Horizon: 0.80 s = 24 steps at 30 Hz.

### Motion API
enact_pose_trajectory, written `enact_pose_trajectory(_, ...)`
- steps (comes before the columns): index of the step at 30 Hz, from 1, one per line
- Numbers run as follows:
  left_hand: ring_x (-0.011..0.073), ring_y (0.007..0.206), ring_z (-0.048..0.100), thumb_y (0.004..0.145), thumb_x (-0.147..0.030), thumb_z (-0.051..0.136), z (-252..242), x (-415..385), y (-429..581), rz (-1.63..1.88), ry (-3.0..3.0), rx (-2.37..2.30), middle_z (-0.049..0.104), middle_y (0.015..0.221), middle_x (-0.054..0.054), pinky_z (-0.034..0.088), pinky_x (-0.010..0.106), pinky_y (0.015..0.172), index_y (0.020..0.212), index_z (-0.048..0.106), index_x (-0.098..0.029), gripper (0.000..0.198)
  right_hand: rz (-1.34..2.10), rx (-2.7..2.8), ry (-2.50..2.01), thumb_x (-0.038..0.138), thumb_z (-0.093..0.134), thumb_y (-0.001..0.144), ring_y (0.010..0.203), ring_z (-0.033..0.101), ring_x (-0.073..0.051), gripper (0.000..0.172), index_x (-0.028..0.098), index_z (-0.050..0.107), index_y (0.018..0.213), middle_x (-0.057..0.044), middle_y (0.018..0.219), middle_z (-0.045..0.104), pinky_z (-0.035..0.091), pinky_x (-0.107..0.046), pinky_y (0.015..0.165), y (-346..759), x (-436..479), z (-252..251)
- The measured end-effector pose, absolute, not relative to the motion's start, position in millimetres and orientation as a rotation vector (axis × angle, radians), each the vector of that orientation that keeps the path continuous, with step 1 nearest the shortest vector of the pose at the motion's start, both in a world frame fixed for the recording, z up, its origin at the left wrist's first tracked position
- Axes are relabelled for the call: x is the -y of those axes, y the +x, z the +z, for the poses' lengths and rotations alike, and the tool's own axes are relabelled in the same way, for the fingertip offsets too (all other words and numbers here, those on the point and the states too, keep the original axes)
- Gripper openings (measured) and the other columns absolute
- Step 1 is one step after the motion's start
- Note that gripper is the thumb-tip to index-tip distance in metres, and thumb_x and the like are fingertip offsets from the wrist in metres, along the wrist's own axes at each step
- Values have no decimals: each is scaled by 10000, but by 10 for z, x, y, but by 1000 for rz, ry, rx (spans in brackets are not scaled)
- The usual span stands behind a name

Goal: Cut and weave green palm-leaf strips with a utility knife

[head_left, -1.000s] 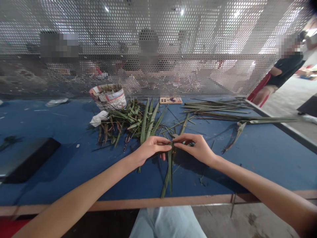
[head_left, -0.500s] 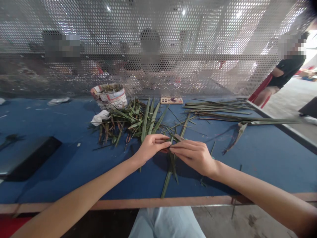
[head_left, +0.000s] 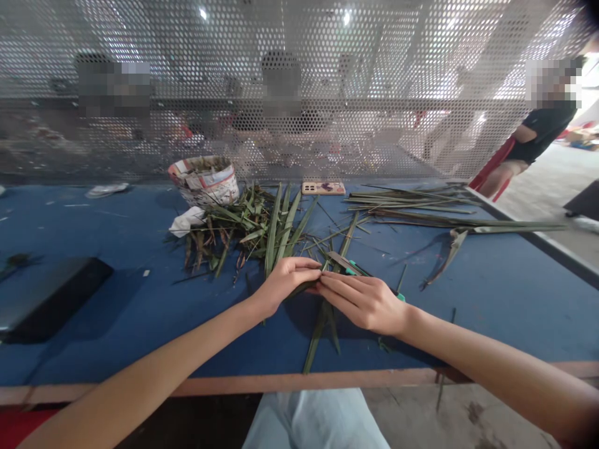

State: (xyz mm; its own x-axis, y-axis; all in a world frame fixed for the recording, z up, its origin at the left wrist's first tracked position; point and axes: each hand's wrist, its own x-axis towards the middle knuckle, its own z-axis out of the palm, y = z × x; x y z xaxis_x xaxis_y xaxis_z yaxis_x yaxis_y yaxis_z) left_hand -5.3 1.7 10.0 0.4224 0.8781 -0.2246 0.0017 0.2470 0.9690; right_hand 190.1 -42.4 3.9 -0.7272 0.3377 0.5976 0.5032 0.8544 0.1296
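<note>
Blue tabletop [head_left: 84, 218] holds a paper-wrapped tub [head_left: 203, 184] with leaf scraps inside, near a heap of palm leaves [head_left: 238, 234]. Left hand [head_left: 285, 287] pinches a palm strip [head_left: 318, 330] firmly between fingers and thumb; right hand [head_left: 362, 304] closes around green-handled scissors [head_left: 345, 264] just beside the strip.

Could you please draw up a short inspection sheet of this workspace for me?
Surface: blue table top with a wooden front edge, scattered with leaf scraps.
Job's things: palm leaf strips between the hands; green-handled scissors.
Clutter: heap of palm leaves, paper-covered pot, crumpled tissue, phone in a patterned case, flat black object.
Grippers: left hand pinches a strip; right hand holds the scissors.
Cables: nothing seen.
Surroundings: perforated metal screen, with people beyond it.
</note>
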Motion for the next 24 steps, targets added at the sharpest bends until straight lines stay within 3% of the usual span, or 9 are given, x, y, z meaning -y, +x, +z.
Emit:
enact_pose_trajectory(5, 131, 692, 604, 720, -253, 700, 94, -16, -48, 712, 1124, -933, 653, 728, 27, 495, 248, 672, 821, 698, -137, 154, -772, 2395, -454, 96, 498, 912, 1013, 661, -220, 205, 71, 678, 1006, -109, 987, 719, 580, -291, 780, 1886, 406, 26)
enact_pose_trajectory(15, 116, 630, 579, 680, -257, 745, 114, -66, -57, 756, 1120, -888, 639, 673, 17, 463, 231, 626, 746, 697, -135, 147, -906, 2414, -445, 101, 525, 902, 977, 661, -214, 160, 62, 668, 962, -105, 953, 703, 557, -307, 819, 1828, 365, 31)
enact_pose_trajectory(19, 100, 611, 571, 654, -227, 766, 154, -67, -33, 783, 1085, -891, 640, 655, 19, 441, 206, 608, 730, 703, -124, 143, -1015, 2446, -428, 106, 496, 916, 1046, 634, -221, 189, 56, 653, 1009, -123, 1013, 692, 544, -300, 825, 1847, 367, 94)
enact_pose_trajectory(24, 122, 631, 610, 634, -171, 768, 329, -14, -44, 909, 1020, -917, 672, 677, 42, 486, 232, 660, 703, 703, -113, 111, -1000, 2479, -455, 98, 490, 911, 1117, 581, -215, 207, 59, 641, 1047, -130, 1068, 679, 477, -326, 948, 1844, 591, 216)
